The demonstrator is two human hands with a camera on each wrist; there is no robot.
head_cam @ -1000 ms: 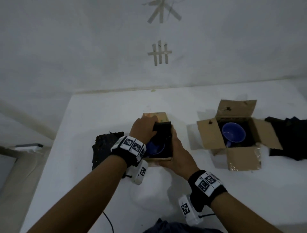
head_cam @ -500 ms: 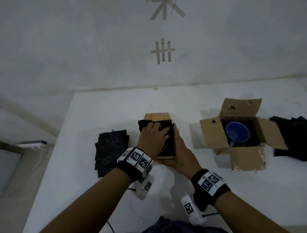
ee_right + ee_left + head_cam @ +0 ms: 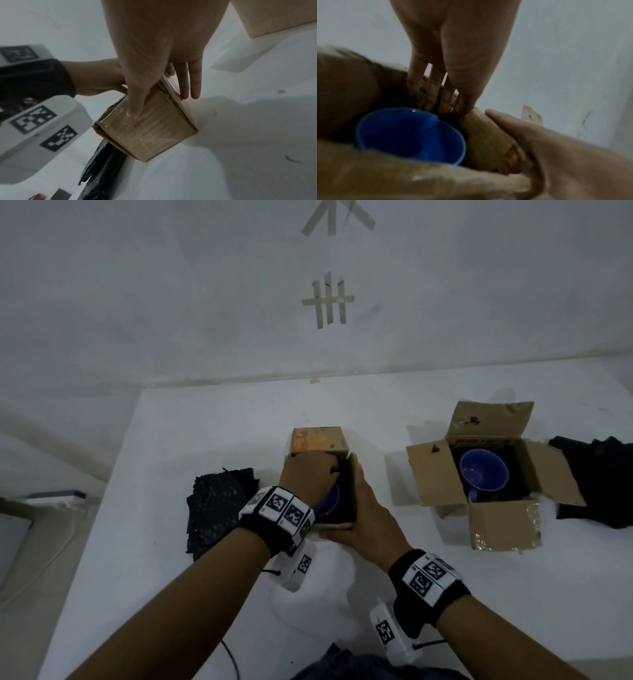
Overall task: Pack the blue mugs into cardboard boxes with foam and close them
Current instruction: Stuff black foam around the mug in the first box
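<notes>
A small cardboard box stands mid-table with a blue mug inside. My left hand reaches into the box, its straight fingers pressing black foam down between the mug and the far wall. My right hand clasps the box's near right corner, thumb on the near wall and fingers along the right wall. A second box stands to the right with all flaps spread and another blue mug upright in black foam.
A pile of black foam lies left of the held box. More dark foam lies at the table's right edge. The white table ends at a wall behind and drops off on the left.
My left hand brought the foam piece over the box mouth, then pushed its fingers down into the far side. The right hand kept its hold on the box.
</notes>
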